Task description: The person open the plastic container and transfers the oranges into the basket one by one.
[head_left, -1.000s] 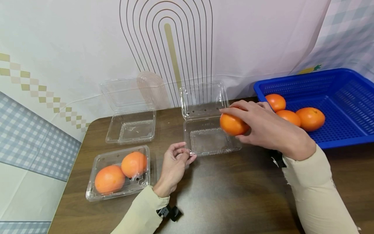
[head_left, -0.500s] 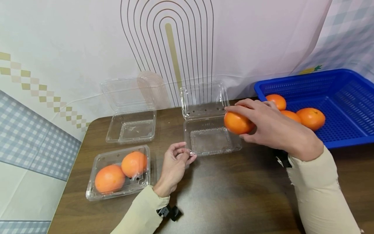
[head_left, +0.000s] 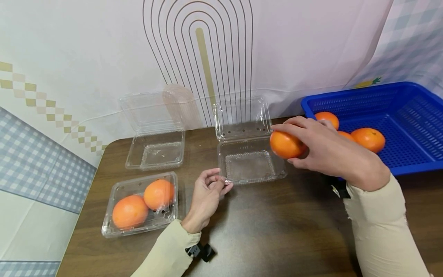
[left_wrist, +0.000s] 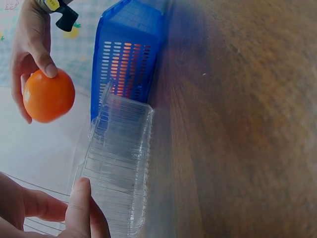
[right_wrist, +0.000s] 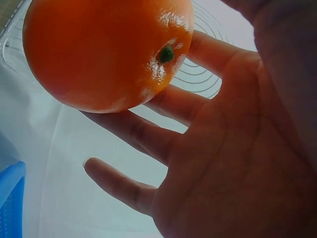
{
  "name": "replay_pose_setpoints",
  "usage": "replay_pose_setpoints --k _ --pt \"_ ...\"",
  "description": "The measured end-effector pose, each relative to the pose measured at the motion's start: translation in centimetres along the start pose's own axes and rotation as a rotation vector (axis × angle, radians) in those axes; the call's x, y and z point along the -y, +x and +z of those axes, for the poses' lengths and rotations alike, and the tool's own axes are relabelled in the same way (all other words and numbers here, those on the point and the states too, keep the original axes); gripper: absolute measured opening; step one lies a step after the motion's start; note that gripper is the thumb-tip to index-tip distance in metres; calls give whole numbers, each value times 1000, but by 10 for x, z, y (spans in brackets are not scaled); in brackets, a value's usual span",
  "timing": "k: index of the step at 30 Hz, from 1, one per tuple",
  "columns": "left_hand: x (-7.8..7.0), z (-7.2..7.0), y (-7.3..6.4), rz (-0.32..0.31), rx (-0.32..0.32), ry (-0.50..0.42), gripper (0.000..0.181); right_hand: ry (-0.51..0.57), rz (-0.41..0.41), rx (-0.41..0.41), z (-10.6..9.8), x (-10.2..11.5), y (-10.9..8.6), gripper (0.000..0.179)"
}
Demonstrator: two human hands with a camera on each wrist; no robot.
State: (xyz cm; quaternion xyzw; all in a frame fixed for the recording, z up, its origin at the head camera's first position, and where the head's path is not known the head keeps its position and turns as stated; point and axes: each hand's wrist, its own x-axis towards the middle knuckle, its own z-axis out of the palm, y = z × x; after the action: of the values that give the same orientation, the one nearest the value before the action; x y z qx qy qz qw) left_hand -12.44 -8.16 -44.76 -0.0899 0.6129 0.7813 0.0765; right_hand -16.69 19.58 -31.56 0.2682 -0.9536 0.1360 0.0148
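Head view: brown table (head_left: 277, 223), patterned cloth (head_left: 294, 50) behind; right hand (head_left: 327, 150) curled round orange (head_left: 285, 145), left hand (head_left: 206, 194) pinching clear box (head_left: 250, 165).

R hand (head_left: 325, 148) is partly hiding one basket orange (head_left: 347, 135); blue basket (head_left: 408, 132) is running off head-view R edge; R-wrist cam's top edge is cropping held orange (right_wrist: 109, 54).

Right hand (head_left: 325, 146) gripping orange (head_left: 285, 145), left hand (head_left: 205, 195) pinching clear container (head_left: 249, 165)
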Motion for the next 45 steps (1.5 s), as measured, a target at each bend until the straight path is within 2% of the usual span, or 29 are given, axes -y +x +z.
replay_pose_setpoints --k 17,27,35,45 --pt "0 0 0 -1 -1 11 37 37 31 18 -4 -8 -2 77" --pt "0 0 1 0 -5 10 36 36 64 10 -8 -15 -7 77" --pt "0 -1 1 0 -4 14 36 25 60 -18 -10 -21 -10 76" --pt "0 0 0 -3 -2 14 37 15 121 -6 -10 -29 -15 75"
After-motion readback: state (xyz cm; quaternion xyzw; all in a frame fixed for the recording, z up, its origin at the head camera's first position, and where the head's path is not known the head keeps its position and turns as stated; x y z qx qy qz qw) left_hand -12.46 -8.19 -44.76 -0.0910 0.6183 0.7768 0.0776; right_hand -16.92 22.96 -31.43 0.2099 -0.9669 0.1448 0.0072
